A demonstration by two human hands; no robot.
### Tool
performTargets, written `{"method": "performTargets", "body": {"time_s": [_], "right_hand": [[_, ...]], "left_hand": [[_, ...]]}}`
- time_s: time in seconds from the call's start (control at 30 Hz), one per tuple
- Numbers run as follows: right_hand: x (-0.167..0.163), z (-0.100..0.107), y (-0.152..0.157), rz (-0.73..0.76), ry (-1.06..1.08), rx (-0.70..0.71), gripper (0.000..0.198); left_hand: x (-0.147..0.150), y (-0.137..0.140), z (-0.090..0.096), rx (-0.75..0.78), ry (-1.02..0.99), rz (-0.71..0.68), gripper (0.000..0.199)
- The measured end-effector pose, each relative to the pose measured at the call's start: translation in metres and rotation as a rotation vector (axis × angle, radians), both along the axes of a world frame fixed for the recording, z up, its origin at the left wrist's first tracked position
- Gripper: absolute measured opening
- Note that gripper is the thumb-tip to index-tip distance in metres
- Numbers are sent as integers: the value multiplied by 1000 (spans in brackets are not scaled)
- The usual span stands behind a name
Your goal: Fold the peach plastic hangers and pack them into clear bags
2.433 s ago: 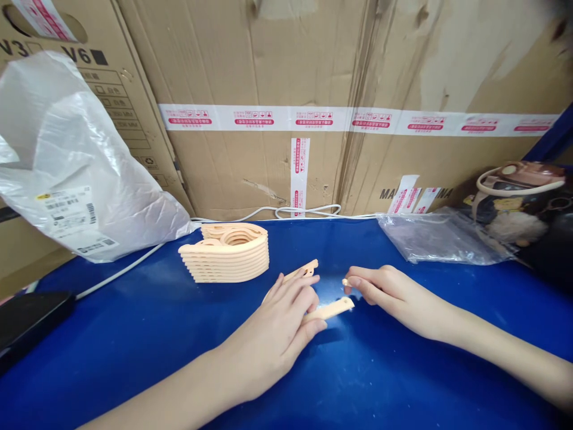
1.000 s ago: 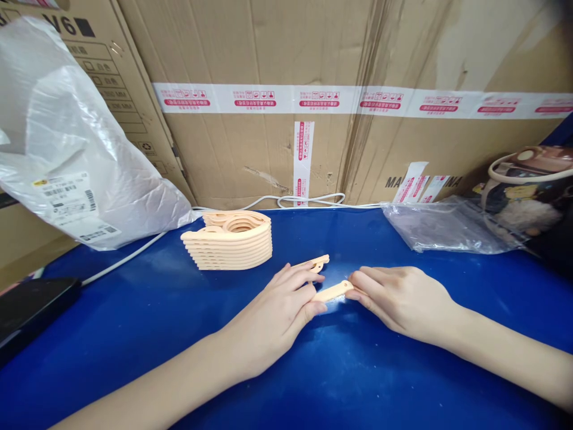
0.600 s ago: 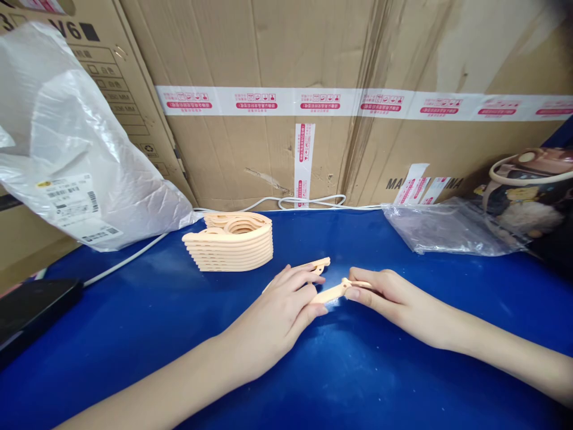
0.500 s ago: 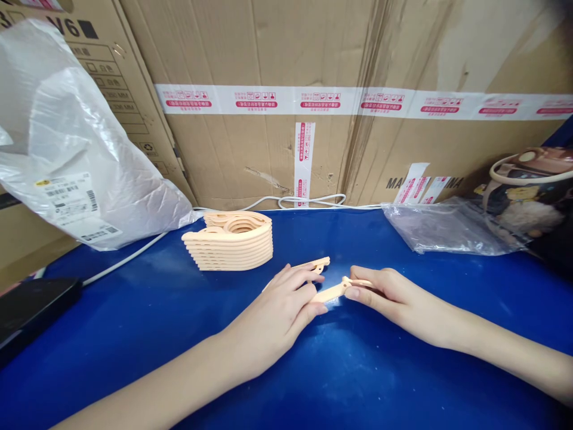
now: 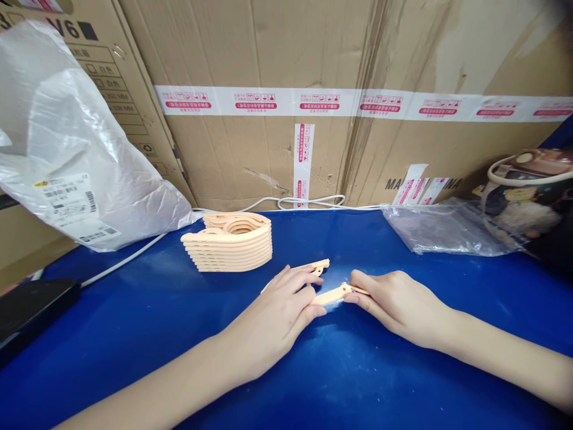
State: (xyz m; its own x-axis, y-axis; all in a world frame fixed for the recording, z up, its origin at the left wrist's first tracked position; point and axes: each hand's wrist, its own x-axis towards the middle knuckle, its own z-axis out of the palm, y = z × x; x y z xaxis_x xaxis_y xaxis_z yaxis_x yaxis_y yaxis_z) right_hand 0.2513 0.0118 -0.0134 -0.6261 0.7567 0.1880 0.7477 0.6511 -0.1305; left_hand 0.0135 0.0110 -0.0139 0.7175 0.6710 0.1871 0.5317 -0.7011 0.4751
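Device, black and flat (image 5: 38,310), at the left edge of the blue desk (image 5: 358,382); white cable (image 5: 119,263) running from beside it. White plastic bag (image 5: 98,149), bulky, shipping label on its front, leaning before a printed cardboard panel (image 5: 120,77). Stack of peach folded hangers (image 5: 228,248), piled level, standing by itself near the back of the desk. Behind, large cardboard boxes (image 5: 259,48) crossed by white tape with red print (image 5: 286,103).

Left hand (image 5: 277,304), palm down, fingers loosely spread and bent over a peach hanger (image 5: 331,295), its thumb against the near arm; the far arm shows beyond the fingertips. Hanger located on the desk at centre, between both hands, partly covered. Right hand (image 5: 398,304), thumb and forefinger pinched together on a slim peach piece (image 5: 360,291), whose tip meets the holed end of the near arm; whether the two are joined cannot be told.

Clear plastic bag (image 5: 447,230), lying flat, creased. Dark bag (image 5: 528,203), brown on top, with pale handle and fluffy ball, at far right.
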Motion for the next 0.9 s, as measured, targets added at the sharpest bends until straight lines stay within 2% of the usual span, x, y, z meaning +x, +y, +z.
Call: {"method": "performTargets", "body": {"time_s": [0.13,0.3,0.43,0.9], "right_hand": [[1,-3,1,86,-82,288,39],[0,1,0,104,-148,470,38],[-1,4,-2,104,-158,504,35],[1,4,-3,109,-107,460,34]], "left_hand": [[0,1,-1,2,-17,-3,34],[-1,1,-2,-6,-11,-14,34],[0,0,1,-15,-8,-22,34],[-3,1,3,-16,-5,-56,34]]}}
